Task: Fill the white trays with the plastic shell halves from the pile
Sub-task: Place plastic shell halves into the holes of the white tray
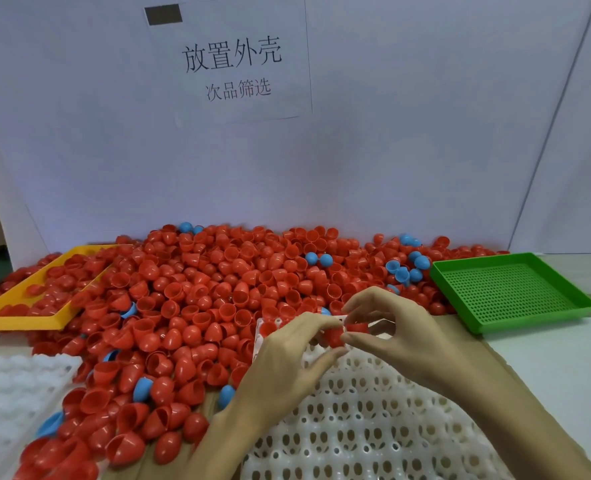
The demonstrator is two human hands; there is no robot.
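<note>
A big pile of red shell halves (197, 299), with a few blue ones mixed in, covers the table's middle and left. A white perforated tray (373, 420) lies in front of me. At its far edge, my left hand (287, 358) and my right hand (398, 337) meet over a red shell half (334, 336). The left hand's fingers hold that shell. The right hand's thumb and forefinger pinch beside it, near another red shell (358, 328) sitting at the tray's far edge. One more red shell (268, 329) sits in the tray's far left corner.
A yellow tray (17, 322) with red shells stands at the left. A green perforated tray (516, 292) stands at the right. A second white tray (10, 400) lies at the near left. A white board with a printed sign (231, 67) closes the back.
</note>
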